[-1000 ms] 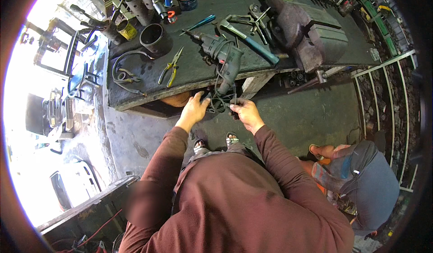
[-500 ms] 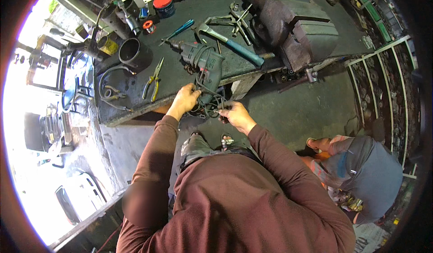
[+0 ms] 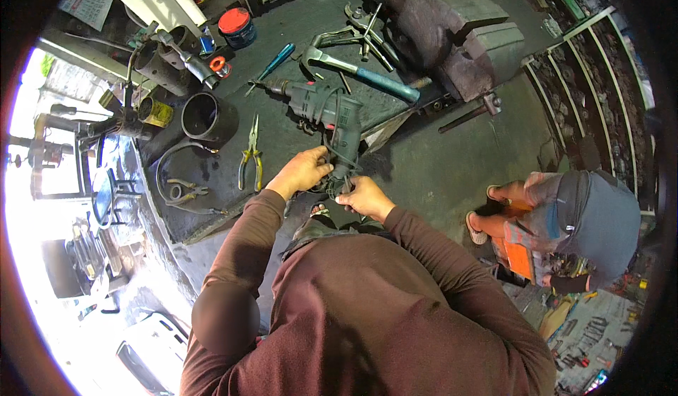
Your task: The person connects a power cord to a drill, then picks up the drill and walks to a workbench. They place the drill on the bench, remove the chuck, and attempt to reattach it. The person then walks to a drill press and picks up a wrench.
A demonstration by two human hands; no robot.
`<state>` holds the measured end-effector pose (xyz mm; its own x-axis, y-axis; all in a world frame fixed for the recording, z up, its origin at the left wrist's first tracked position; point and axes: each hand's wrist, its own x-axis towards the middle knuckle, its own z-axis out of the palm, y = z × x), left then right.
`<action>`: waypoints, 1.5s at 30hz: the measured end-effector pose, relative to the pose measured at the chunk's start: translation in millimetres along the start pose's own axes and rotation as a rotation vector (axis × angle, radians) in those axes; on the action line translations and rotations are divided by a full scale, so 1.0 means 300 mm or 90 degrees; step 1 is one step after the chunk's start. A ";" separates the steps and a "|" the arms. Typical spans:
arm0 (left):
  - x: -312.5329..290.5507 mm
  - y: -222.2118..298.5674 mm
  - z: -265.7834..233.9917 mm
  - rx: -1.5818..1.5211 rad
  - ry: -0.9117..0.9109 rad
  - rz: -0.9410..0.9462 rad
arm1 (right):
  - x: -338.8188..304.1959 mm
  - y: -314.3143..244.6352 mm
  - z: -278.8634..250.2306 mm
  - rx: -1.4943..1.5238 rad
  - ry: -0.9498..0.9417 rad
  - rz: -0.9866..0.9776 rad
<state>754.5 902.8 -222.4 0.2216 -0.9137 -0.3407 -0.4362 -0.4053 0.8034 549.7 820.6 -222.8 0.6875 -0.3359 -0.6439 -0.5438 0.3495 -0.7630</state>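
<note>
A grey-green power drill [image 3: 326,108] lies on the bench, its chuck toward the far left and its handle overhanging the near edge. Its dark cord [image 3: 345,161] is looped round the body and bunched at the handle's end. My left hand [image 3: 305,170] is closed on the cord at the left of the handle. To the right, my right hand [image 3: 366,198] pinches the bunched cord just below the handle; the fingertips partly hide it. Yellow-handled long-nose pliers [image 3: 251,159] lie left of the drill. Beyond it rest a claw hammer [image 3: 360,72] and a blue-handled screwdriver [image 3: 277,62].
A large bench vise [image 3: 466,36] stands at the far right of the workbench [image 3: 205,216]. A dark metal cylinder [image 3: 201,117], other pliers [image 3: 185,192] and a red-lidded can [image 3: 236,27] are on the left. Another person [image 3: 593,219] is bent over at the right, beside a metal rack [image 3: 600,78].
The view has shifted, showing more floor at the right. My hands stay at the drill's handle end, slightly closer together. The other person's arm now shows.
</note>
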 end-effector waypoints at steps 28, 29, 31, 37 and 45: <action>-0.074 0.041 0.011 0.032 0.124 -0.124 | 0.025 0.001 -0.042 -0.513 0.184 -0.482; -0.078 0.045 0.016 0.015 0.124 -0.128 | 0.027 0.000 -0.046 -0.461 0.187 -0.514; -0.085 0.057 0.016 0.015 0.123 -0.130 | 0.011 0.008 -0.050 -0.315 0.117 -0.324; -0.084 0.086 0.013 -0.077 0.110 -0.150 | -0.040 0.086 -0.075 0.019 0.048 -0.043; -0.112 0.030 0.078 -0.711 0.040 -0.156 | -0.062 0.009 -0.146 0.176 -0.199 0.039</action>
<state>722.7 929.1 -215.2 0.2510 -0.7975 -0.5486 0.6363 -0.2912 0.7144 514.2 789.4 -215.2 0.7939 -0.0396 -0.6067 -0.4686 0.5959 -0.6521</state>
